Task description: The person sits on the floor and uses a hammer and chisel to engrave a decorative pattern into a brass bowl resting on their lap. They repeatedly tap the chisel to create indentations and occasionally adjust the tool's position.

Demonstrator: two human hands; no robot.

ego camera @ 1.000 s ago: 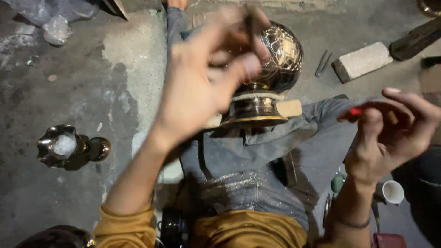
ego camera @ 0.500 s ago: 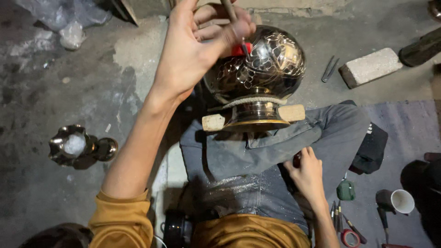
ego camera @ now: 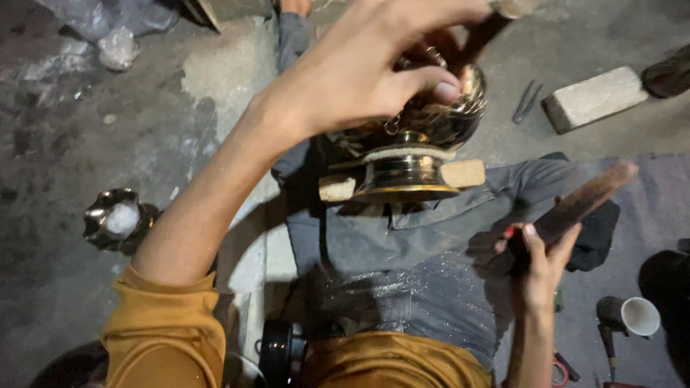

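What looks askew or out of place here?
Nothing looks spilled or broken. The round engraved brass vessel sits wedged between pale blocks on the person's lap; the left hand steadies a tool on it, the right hand grips a wooden mallet.

1. The grey concrete floor (ego camera: pixel 108 144) carries everything.
2. At 1 o'clock lie a pale brick (ego camera: pixel 593 97) and metal tongs (ego camera: pixel 525 103).
3. At 9 o'clock stands a small metal cup (ego camera: pixel 115 219).
4. At 4 o'clock lies a white cup (ego camera: pixel 638 316).

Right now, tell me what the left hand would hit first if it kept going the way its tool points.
Probably the ornate metal vessel: the left hand aims its tool down at the bowl's top, though the gap is unclear.
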